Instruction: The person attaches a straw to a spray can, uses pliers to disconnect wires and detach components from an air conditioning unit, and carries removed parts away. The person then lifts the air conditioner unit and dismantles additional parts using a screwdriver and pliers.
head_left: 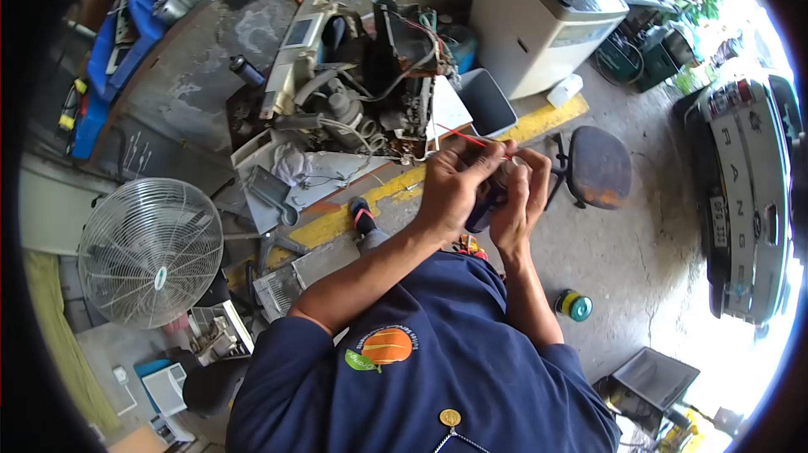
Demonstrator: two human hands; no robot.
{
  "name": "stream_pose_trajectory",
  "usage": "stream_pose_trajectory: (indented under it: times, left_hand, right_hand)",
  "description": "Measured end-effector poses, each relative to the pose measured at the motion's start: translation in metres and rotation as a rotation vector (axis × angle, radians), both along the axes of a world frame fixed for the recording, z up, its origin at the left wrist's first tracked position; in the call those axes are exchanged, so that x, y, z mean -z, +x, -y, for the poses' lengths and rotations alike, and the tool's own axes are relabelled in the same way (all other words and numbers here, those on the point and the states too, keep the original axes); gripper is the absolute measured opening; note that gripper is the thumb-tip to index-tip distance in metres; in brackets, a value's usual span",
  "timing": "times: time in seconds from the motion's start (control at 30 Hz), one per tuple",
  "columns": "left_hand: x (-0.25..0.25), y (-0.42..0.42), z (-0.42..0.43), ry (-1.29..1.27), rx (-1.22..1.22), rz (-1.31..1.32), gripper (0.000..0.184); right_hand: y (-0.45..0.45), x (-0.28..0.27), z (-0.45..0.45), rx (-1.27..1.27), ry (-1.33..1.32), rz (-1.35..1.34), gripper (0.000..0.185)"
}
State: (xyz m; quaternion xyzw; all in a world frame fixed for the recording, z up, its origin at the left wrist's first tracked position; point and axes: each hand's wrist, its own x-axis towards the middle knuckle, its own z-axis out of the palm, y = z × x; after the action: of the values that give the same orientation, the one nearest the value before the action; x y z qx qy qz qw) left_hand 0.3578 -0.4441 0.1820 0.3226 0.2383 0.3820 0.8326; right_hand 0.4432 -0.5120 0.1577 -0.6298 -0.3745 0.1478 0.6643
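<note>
In front of my chest, my left hand pinches a thin red straw near the top of a dark blue spray can. My right hand is wrapped around the upper part of that can, with the thumb and fingers close to its top. The straw points up and to the left, past my left fingers. Much of the can and the joint between straw and nozzle are hidden by my hands. Beyond my hands, a dismantled machine with hoses and wires lies on a white panel.
A large fan stands at left. Behind are a grey bin and a white washing machine. A round stool and a green-topped canister are on the right. Farther right is a parked vehicle.
</note>
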Motion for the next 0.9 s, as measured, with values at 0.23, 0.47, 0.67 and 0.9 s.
stream_pose_trajectory:
  times: [0.23, 0.47, 0.67, 0.9]
  left_hand:
    - [0.002, 0.0, -0.001, 0.063, -0.12, -0.07, 0.012]
    - [0.005, 0.001, -0.002, 0.13, -0.171, -0.092, 0.012]
    - [0.012, 0.005, -0.002, 0.173, -0.166, -0.087, 0.012]
    - [0.017, -0.003, -0.012, 0.109, -0.237, -0.115, 0.015]
  right_hand:
    - [-0.009, 0.0, -0.01, -0.092, 0.022, -0.087, 0.024]
    - [-0.016, 0.004, -0.014, -0.092, 0.029, -0.018, 0.024]
    - [-0.007, 0.012, -0.014, -0.103, 0.057, 0.09, 0.02]
    - [-0.009, 0.015, -0.029, -0.197, -0.063, 0.073, 0.021]
